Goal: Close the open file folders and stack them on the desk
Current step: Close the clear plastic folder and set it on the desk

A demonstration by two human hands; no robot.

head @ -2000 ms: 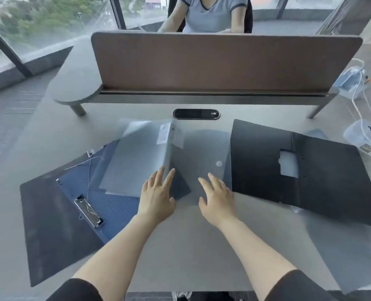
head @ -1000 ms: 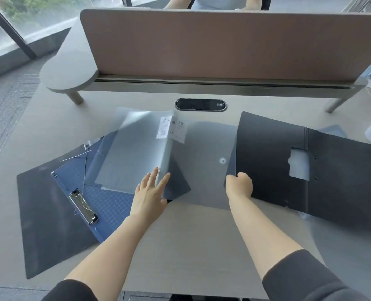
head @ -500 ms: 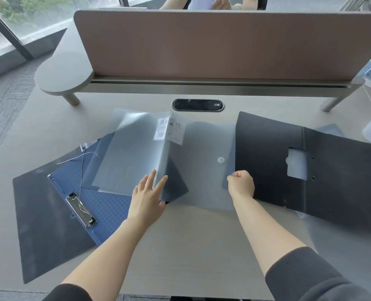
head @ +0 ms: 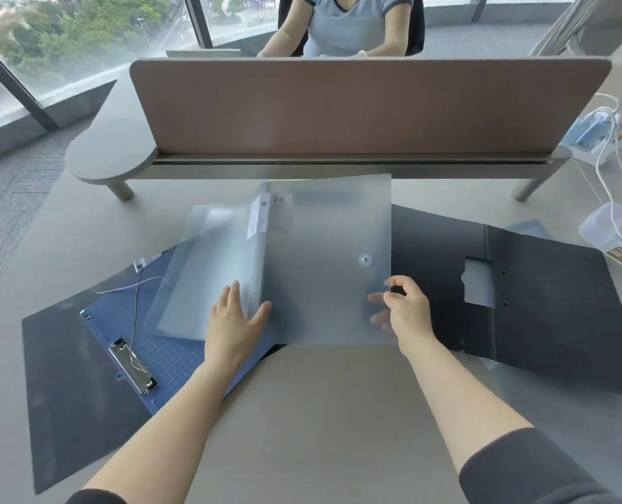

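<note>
A frosted clear folder [head: 324, 263] with a snap button lies open in the middle of the desk. My right hand [head: 406, 309] pinches its right cover at the lower right edge and holds that cover raised off the desk. My left hand [head: 235, 321] lies flat, fingers apart, on the folder's left half near the spine. Under the left half is a blue clipboard folder [head: 156, 343] with a metal clip, lying on an open black folder [head: 69, 380]. A second black folder [head: 542, 307] lies open on the right.
Another frosted folder [head: 600, 434] lies at the lower right, partly under the black one. A brown divider panel [head: 357, 103] runs across the back of the desk, with a person seated behind it. A plastic box [head: 611, 238] and cables sit at the right edge.
My right hand has lifted the clear folder's right cover off the desk, swinging it up toward the left. My left hand stayed on the left half. The camera tilted up.
</note>
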